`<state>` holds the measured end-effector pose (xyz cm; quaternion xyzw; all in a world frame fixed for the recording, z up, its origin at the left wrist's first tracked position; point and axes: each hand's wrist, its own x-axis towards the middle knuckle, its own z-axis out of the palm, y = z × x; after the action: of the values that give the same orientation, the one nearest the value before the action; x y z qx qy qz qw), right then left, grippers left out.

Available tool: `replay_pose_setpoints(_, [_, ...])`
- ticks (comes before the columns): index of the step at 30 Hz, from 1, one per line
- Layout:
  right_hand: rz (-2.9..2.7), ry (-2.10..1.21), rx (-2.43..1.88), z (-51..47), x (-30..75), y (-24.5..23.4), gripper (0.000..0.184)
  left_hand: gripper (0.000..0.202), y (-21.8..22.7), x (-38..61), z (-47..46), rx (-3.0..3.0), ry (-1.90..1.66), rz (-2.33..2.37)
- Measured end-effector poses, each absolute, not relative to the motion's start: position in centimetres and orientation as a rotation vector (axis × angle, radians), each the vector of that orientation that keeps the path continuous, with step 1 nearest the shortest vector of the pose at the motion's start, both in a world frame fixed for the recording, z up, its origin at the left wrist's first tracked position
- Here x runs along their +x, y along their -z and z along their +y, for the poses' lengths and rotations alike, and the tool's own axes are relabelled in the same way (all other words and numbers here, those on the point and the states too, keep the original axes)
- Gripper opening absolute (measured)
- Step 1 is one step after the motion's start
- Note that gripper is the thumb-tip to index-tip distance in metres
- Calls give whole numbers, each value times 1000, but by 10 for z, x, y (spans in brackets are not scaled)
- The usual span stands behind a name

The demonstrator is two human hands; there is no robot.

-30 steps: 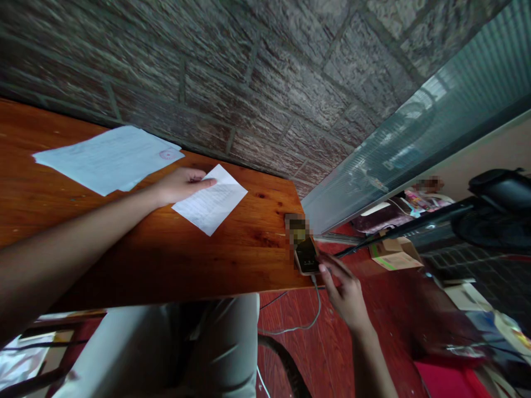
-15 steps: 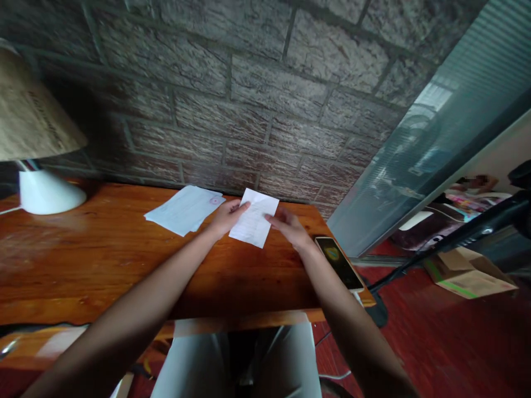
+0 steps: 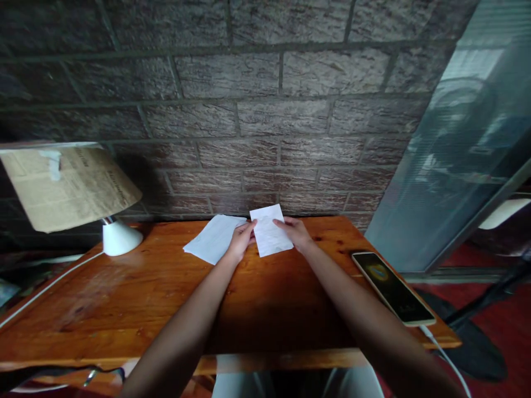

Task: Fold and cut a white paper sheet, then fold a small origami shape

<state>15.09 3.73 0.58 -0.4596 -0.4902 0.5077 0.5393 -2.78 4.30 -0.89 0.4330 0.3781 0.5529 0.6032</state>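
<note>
Left hand (image 3: pixel 243 240) and right hand (image 3: pixel 294 232) pinch the white sheet (image 3: pixel 271 235) by its sides — over the table's (image 3: pixel 282 304) far middle, right of the papers (image 3: pixel 215 237) — best gripped lightly, avoiding creases.

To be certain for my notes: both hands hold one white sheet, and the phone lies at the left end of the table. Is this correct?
Not quite: the phone lies at the right end of the table, as the head view shows. The left hand and right hand do hold one white sheet.

White paper sheet (image 3: pixel 271 235), orange-brown wooden desk (image 3: pixel 290 298), grey brick-patterned wall (image 3: pixel 257 121)
</note>
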Motion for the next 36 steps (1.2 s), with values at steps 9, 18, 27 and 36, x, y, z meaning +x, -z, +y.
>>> replay_pose_setpoints(9, [-1226, -1243, -1049, 20, 178, -7, 41, 47, 21, -24, 46, 1223, -1020, 838])
replay_pose_setpoints(18, [-1295, -1222, -1134, 28, 188, -3, 33, 50, 16, -22, 48, 1080, -1202, 810])
replay_pose_setpoints(27, [-1417, -897, -972, 20, 184, -26, 31, 46, 6, -22, 48, 840, -1256, 680])
replay_pose_setpoints(36, [-1590, -1073, -1001, 27, 204, -16, 34, 50, 0, -35, 44, 1194, -1217, 800])
